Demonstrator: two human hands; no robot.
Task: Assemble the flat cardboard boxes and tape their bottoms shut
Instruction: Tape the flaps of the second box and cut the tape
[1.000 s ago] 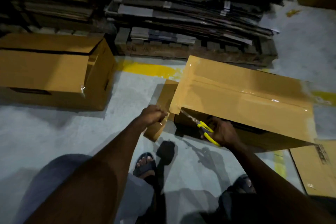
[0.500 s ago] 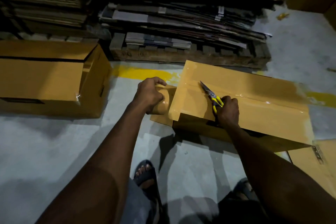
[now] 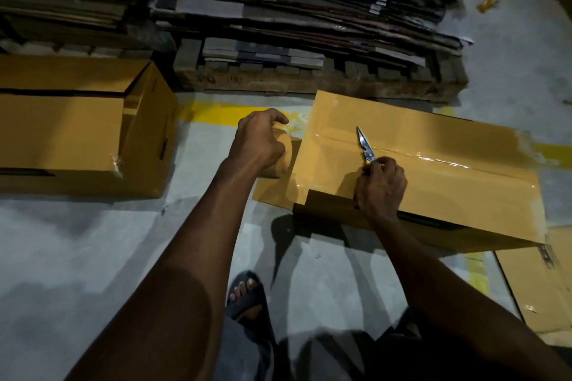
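Cardboard box [image 3: 433, 164] is lying bottom-up on the concrete floor [image 3: 77, 257], glossy tape now running along its seam. Right hand [image 3: 381, 188], having come up from the box's near edge, is resting on the panel, grip closed on scissors [image 3: 364, 145]. Left hand [image 3: 258, 142] is clasping the tape roll [image 3: 283, 161] beside the box. Flattened stock is stacked on a pallet [image 3: 309, 80] behind; sealing appears complete.

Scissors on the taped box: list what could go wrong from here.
1. The right hand rests on the box gripping the scissors, tips lying on the glossy tape seam; a slip might slit the tape or cardboard.
2. The left hand holds the tape roll at the box's end; any uncut strip could tug the seam loose.
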